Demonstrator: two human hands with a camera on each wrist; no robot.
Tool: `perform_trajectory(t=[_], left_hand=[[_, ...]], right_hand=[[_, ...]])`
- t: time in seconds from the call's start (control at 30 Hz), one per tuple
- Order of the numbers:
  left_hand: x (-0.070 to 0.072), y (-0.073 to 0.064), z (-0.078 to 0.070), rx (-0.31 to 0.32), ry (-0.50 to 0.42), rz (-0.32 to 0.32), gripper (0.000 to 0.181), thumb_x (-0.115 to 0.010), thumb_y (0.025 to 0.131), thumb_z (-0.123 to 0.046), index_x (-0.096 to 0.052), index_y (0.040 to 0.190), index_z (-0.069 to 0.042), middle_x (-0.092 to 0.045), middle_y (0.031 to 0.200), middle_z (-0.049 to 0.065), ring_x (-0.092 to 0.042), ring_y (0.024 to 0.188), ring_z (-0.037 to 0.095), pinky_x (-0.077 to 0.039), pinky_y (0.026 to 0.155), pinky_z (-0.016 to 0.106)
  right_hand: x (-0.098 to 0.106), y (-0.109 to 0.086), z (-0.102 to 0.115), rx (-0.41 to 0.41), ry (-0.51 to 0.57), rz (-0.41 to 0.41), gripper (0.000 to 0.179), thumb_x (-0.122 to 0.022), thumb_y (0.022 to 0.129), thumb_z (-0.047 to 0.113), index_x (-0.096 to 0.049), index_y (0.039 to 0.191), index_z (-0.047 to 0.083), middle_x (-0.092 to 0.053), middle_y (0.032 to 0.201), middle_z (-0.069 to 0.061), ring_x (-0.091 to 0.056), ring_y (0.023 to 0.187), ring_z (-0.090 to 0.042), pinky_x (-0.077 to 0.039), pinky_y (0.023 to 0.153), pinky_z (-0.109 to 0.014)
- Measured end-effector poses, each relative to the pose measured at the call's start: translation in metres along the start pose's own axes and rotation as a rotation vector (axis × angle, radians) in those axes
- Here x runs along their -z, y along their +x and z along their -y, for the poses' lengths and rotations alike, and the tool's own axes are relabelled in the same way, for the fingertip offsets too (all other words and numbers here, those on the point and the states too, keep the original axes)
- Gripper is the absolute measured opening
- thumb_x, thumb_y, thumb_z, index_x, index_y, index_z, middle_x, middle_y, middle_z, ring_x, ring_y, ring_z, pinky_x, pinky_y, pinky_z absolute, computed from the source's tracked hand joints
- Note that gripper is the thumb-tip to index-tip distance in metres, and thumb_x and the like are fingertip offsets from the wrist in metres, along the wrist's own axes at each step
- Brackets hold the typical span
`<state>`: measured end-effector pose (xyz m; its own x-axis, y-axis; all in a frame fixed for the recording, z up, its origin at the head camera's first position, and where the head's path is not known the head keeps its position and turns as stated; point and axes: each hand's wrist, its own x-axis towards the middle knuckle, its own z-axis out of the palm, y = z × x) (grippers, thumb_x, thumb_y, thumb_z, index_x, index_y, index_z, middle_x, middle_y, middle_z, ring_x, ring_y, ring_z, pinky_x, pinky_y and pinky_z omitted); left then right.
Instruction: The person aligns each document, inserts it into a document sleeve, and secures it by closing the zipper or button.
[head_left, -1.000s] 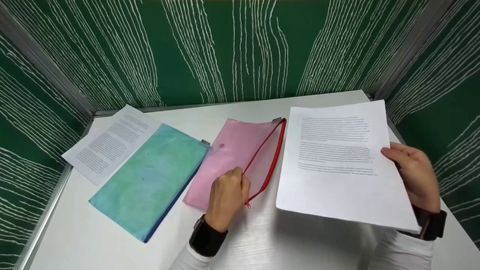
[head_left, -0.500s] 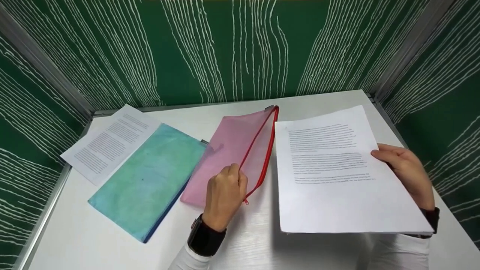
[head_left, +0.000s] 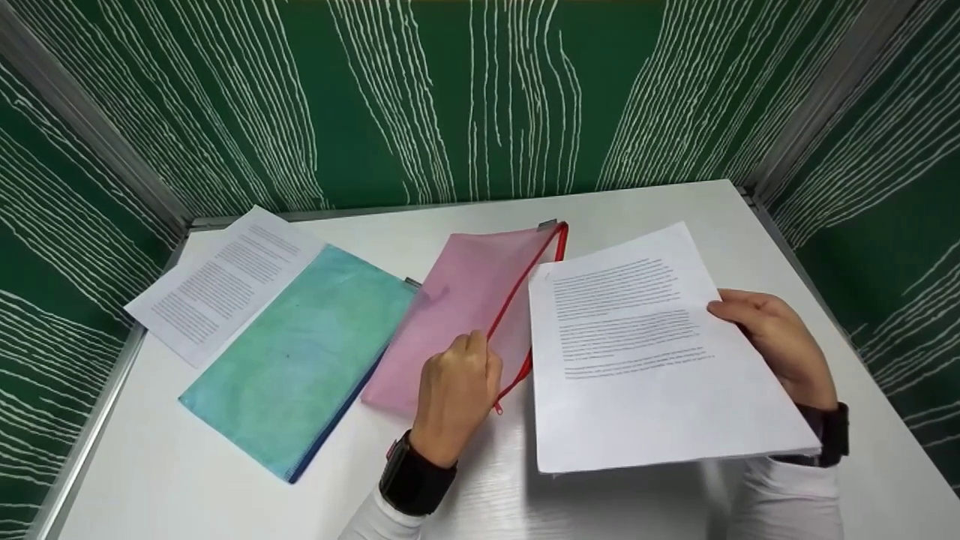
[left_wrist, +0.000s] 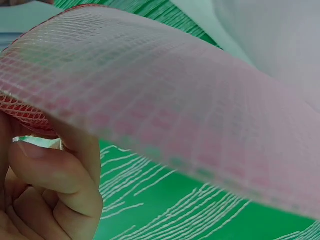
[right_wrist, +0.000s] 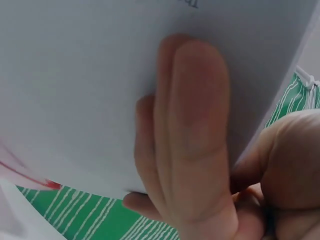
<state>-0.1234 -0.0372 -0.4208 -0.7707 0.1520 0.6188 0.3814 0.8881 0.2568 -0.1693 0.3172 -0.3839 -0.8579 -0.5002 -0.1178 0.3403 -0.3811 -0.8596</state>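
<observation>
My left hand (head_left: 457,394) pinches the near edge of a pink mesh zipper pouch (head_left: 442,307), lifting that side so its red-trimmed mouth gapes to the right. In the left wrist view the curled fingers sit at the red trim and the mesh pouch (left_wrist: 165,105) arches above them. My right hand (head_left: 780,345) grips a stack of printed paper sheets (head_left: 622,412) by its right edge, thumb on top. Seen from the right wrist, several fingers spread flat under the sheets (right_wrist: 75,100). The stack's left edge overlaps the pouch's mouth in the head view.
A blue-green zipper pouch (head_left: 292,360) lies left of the pink one, overlapping a printed sheet (head_left: 225,285) at the table's far left. Green panels (head_left: 375,97) with white wavy lines and metal posts (head_left: 817,97) bound the white table (head_left: 187,465).
My right hand has brought the paper stack leftward, over the pink pouch's mouth, and its far edge has tilted. The left hand keeps its hold on the pouch with only slight shifts.
</observation>
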Motion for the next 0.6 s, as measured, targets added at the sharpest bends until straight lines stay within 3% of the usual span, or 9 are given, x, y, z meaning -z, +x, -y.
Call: perform_trajectory(t=[0.3, 0.6], left_hand=[[0.0005, -0.0013, -0.0036, -0.034, 0.024, 0.024, 0.02, -0.054, 0.082, -0.007, -0.047, 0.063, -0.008, -0.038, 0.051, 0.0, -0.028, 0.042, 0.005, -0.029, 0.037, 0.018], [0.0007, -0.0021, -0.0052, -0.069, 0.037, 0.025, 0.021, -0.055, 0.081, -0.006, -0.046, 0.062, -0.008, -0.035, 0.051, -0.001, -0.027, 0.043, 0.005, -0.03, 0.037, 0.019]], right_hand=[[0.0024, 0.0026, -0.0024, -0.006, 0.028, -0.031, 0.034, -0.033, 0.1, 0.008, -0.045, 0.13, -0.003, -0.065, 0.111, -0.015, -0.066, 0.092, -0.03, -0.053, 0.071, -0.038], [0.0033, 0.005, -0.0049, 0.038, 0.048, -0.102, 0.031, -0.037, 0.099, 0.007, -0.051, 0.124, -0.003, -0.066, 0.107, -0.013, -0.067, 0.088, -0.026, -0.054, 0.07, -0.036]])
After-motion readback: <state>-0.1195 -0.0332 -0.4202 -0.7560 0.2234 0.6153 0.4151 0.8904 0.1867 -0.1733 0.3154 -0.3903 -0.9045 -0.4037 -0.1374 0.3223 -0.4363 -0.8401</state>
